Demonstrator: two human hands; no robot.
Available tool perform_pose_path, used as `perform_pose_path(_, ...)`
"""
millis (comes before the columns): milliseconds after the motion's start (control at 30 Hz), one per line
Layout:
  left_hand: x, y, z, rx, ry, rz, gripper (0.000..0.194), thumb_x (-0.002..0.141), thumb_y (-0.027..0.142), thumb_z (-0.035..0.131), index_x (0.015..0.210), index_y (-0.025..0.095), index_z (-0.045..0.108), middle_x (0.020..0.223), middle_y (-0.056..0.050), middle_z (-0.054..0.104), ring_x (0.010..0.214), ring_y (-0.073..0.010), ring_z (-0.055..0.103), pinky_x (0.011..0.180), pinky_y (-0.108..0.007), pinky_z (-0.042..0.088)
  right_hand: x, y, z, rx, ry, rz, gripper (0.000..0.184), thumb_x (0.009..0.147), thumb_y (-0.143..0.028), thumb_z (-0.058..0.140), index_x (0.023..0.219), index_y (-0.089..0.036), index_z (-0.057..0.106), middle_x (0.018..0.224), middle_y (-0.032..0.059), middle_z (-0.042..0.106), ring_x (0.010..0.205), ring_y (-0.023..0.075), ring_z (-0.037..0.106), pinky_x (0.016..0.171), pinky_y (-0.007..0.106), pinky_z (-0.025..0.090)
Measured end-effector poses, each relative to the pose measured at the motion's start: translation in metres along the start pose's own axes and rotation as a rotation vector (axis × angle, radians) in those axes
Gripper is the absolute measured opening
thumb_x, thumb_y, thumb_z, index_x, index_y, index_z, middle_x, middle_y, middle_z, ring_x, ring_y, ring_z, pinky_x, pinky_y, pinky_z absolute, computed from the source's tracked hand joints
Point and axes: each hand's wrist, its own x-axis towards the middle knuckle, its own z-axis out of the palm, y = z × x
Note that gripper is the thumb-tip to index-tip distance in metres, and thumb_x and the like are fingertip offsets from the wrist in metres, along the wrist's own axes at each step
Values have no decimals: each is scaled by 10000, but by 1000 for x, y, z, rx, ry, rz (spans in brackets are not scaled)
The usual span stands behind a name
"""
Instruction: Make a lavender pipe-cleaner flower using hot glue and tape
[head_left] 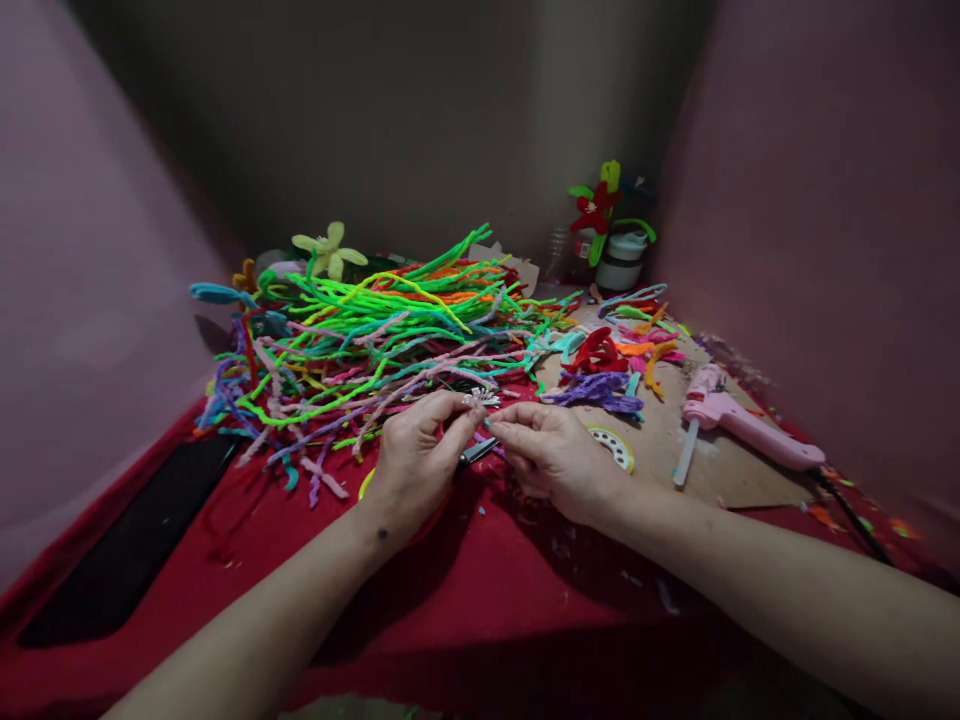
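Near the middle of the head view, my left hand (421,455) pinches a small bunch of pale flower stamens (481,398) between thumb and forefinger, their tips fanned out. My right hand (551,450) meets it from the other side, thumb and forefinger pressed together; a tiny greenish bit shows at the fingertips, too small to name. Under the hands lies a dark metallic tool (478,451), mostly covered. Just behind them spreads a big heap of pipe cleaners (390,320) in green, pink, blue and orange.
A pink hot glue gun (750,425) lies on a cardboard sheet (667,460) at right, beside a yellow-rimmed tape roll (615,448). Bent purple pipe cleaners (600,392) lie nearby. A black phone-like slab (135,540) is at left. Behind stand a jar (622,262) and a red fuzzy flower (595,208).
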Motion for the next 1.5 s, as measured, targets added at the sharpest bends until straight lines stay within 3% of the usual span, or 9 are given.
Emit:
perform_pose_path(200,7,-9,-4,100,143,28,159,835,291,510,802,177,615,800,-23,655,727,-136,578,709,-226,420,-1,-1,-3,133,-67,75,204,724,-315,651,824,-178,538,384,-117,372,296,22,193,299,145,163)
perform_pose_path(433,20,-26,-12,168,279,5,149,799,285,536,755,170,620,669,9,610,600,-112,523,594,-216,391,-5,-7,0,119,-70,108,202,713,-294,657,675,-173,500,347,-112,346,284,20,199,286,145,194)
perform_pose_path(633,35,-41,-41,-26,441,-220,144,756,262,557,656,160,576,554,35,517,504,-87,430,506,-209,337,-9,-5,-3,93,-121,86,151,717,-280,641,740,-161,551,333,-117,337,268,28,210,296,168,242)
perform_pose_path(800,31,-30,-47,-380,275,-239,151,733,277,630,651,152,603,560,31,522,497,-74,432,482,-202,314,-5,-8,-4,118,-15,-67,171,691,-240,625,746,-187,472,504,-55,548,353,56,414,356,178,275)
perform_pose_path(967,17,-3,-22,-531,45,-191,85,699,248,687,689,165,673,683,1,609,618,-106,509,607,-227,403,-2,-11,-4,199,-50,-39,228,639,-205,693,702,-174,476,468,-109,384,346,7,210,360,183,99)
perform_pose_path(1133,9,17,-5,-503,-43,-129,59,723,214,671,678,177,675,718,6,608,701,-115,529,665,-218,414,-1,-11,-4,146,-22,-47,255,618,-256,730,643,-160,496,458,-87,441,331,14,252,354,199,105)
perform_pose_path(1267,7,27,0,-575,-82,-289,129,747,217,655,641,151,623,630,19,549,598,-81,479,582,-198,388,1,-10,-6,60,31,-109,208,599,-220,710,588,-144,516,473,-47,512,357,31,324,367,203,163)
perform_pose_path(1400,10,27,7,-886,-160,-530,175,742,230,654,617,128,587,534,39,450,490,-58,421,518,-203,374,-1,-12,-8,-43,69,-224,152,620,-207,686,581,-134,558,459,-65,479,408,36,342,417,206,233)
perform_pose_path(1500,14,22,12,-993,-213,-569,178,724,209,673,609,107,584,515,52,422,421,-20,326,476,-181,348,-1,-13,-10,-103,88,-269,148,644,-192,669,569,-135,554,465,-69,466,424,34,340,427,204,241)
